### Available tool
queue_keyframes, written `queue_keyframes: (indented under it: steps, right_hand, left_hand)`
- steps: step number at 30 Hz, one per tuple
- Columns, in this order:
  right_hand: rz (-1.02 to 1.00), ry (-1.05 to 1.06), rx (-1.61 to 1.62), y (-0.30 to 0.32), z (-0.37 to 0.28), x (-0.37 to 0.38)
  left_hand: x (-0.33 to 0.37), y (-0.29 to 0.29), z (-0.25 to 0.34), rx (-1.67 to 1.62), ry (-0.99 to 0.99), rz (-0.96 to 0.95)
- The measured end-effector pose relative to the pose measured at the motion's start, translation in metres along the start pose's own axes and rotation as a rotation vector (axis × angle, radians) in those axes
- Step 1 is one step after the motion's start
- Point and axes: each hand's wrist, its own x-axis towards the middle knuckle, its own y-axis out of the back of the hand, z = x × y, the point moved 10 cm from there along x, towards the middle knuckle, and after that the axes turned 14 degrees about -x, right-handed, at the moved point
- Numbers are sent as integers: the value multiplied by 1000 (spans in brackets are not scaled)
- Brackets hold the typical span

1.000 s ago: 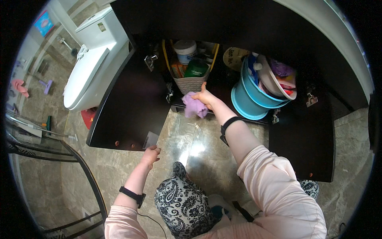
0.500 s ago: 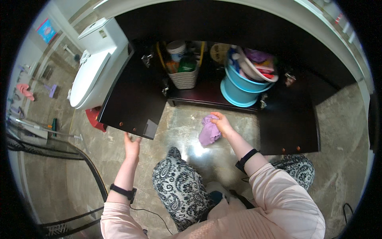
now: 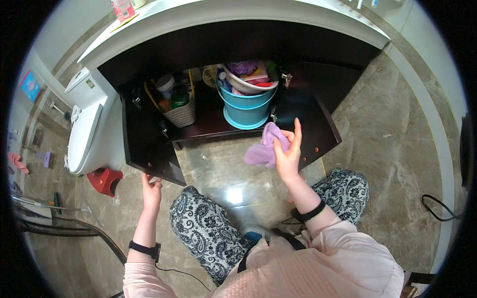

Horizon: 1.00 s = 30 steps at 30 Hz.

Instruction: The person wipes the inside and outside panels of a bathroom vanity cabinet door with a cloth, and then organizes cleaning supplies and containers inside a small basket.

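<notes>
A crumpled light purple cloth (image 3: 268, 144) is held in my right hand (image 3: 288, 156), between thumb and curled fingers, with one finger pointing up. This hand is just left of the right cabinet door (image 3: 310, 111), which stands partly open. My left hand (image 3: 152, 191) is at the outer lower edge of the left cabinet door (image 3: 149, 136), fingers apart against it and some fingertips hard to see. Between the doors, inside the dark cabinet, are a blue bucket (image 3: 246, 111) with a pale basin and packets in its top, and a woven basket (image 3: 183, 115) of bottles and tubs.
A white toilet (image 3: 92, 134) stands at the left, with a red stool (image 3: 105, 180) before it. A white countertop (image 3: 238, 11) runs above the cabinet. My knees in patterned trousers (image 3: 206, 233) are close below the doors. A black cable loop (image 3: 437, 208) lies at the right.
Both cabinet doors have swung inward. My right hand has moved up and right with the cloth, beside the right door. My left hand stays at the left door's edge. The view has shifted.
</notes>
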Motion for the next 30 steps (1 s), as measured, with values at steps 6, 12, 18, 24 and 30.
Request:
queue_keyframes:
  steps: [6,12,18,24,30]
  right_hand:
    - [101,-54,-81,80,-37,-20]
    - [234,-49,93,109,-60,-49]
    - [31,-327,224,62,-26,-73]
    - [-176,-273,184,15,-33,-93]
    - [-252,22,-25,0,-67,-41]
  left_hand:
    - [3,-59,31,95,-97,-411]
    - [17,-123,53,253,-167,-540]
    - [37,-136,54,299,-171,-567]
    - [28,-142,57,289,13,-570]
    - [32,-153,61,327,-74,-597]
